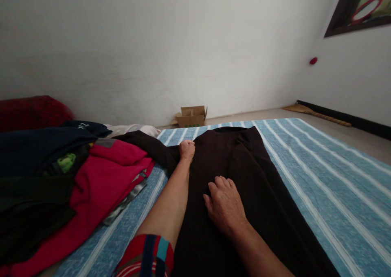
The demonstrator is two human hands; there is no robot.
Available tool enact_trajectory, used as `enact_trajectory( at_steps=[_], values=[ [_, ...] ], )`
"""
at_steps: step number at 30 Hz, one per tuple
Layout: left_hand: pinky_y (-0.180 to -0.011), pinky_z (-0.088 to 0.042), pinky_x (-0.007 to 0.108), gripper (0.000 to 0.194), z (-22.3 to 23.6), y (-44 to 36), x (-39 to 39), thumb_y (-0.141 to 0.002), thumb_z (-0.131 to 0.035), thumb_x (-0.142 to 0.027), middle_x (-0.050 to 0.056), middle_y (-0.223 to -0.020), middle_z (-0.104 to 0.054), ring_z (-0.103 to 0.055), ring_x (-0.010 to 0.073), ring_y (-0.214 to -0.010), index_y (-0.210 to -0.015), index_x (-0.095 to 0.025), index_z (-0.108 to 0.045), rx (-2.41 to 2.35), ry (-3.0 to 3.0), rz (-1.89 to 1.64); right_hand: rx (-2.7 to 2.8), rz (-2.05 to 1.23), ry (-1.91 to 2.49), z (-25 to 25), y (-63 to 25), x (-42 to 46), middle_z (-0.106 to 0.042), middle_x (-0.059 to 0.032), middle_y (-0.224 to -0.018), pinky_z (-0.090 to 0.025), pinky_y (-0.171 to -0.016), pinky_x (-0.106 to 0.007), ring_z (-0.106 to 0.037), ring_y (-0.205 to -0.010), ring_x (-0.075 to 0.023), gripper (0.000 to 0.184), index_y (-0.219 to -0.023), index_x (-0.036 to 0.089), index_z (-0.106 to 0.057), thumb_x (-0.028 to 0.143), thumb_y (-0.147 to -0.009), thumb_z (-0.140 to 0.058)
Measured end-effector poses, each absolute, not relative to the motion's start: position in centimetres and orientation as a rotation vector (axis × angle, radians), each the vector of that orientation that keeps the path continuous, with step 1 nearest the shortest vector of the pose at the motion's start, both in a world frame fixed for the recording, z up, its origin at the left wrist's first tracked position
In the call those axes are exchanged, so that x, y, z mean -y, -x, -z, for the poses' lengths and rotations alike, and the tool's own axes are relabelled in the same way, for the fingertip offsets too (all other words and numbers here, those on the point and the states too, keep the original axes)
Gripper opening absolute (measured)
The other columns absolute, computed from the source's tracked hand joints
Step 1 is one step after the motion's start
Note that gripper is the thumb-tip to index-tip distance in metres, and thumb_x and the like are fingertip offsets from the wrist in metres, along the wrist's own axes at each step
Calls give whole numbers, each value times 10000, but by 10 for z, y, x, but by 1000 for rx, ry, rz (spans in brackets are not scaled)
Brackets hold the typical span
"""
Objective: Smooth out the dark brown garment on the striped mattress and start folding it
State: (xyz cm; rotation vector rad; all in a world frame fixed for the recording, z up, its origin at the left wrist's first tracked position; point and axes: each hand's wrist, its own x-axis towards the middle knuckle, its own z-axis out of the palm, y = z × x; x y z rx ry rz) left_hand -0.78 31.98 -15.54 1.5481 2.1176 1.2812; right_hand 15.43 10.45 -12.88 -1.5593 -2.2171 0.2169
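Observation:
A dark brown long-sleeved top (210, 163) lies spread on the blue and white striped bed sheet (305, 171), its neck toward the far side. My left hand (187, 150) is closed in a fist on the cloth near the left shoulder. From there the left sleeve (146, 144) runs out toward the clothes pile. The right sleeve appears to lie folded down along the body of the top. My right hand (225, 201) rests palm down on the middle of the top, fingers loosely bent and somewhat apart, gripping nothing that shows.
At left is a heap of clothes with a pink garment (91, 183), a navy garment (39, 146) and a dark green one (33, 212). A red bundle (33, 112) lies behind it. An opened cardboard box (192, 117) stands by the wall beyond the bed.

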Motion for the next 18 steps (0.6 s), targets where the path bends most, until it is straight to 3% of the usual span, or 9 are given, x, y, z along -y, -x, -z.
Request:
enact_trajectory(
  at_steps=[6,11,14,18],
  values=[
    [-534,-490,228,325,157,4,-322,-768,-346,-200,114,-784,-709,-674,180,-663,-805,-100,-653,-2038,-1351,-1435,2227,-202,1557,129,-154,-105,-594,-110,-1046,-329,-952,-400,-493,-1054,-264,236,-956,165,-631,301,-875,-456],
    [-599,-513,281,269,147,9,-325,-741,-428,-185,105,-754,-697,-667,209,-687,-833,-91,-663,-2119,-1325,-1463,2214,-188,1547,133,-154,-103,-597,-103,-1036,-322,-964,-408,-490,-1064,-266,215,-942,180,-630,289,-871,-459],
    [-764,-498,330,267,130,22,-320,-700,-508,-160,139,-927,-680,-641,255,-890,-918,-96,-648,-2253,-1370,-1459,2215,-187,1544,134,-154,-102,-595,-103,-1043,-326,-963,-414,-494,-1062,-268,221,-939,182,-629,291,-876,-448],
    [-970,-382,415,480,110,47,-302,-666,-576,-114,185,-1273,-504,-427,327,-1216,-1144,-108,-535,-2430,-1444,-1471,2225,-189,1540,133,-154,-103,-592,-110,-1064,-317,-980,-425,-490,-1082,-276,242,-955,175,-631,291,-883,-431]
  ],
)
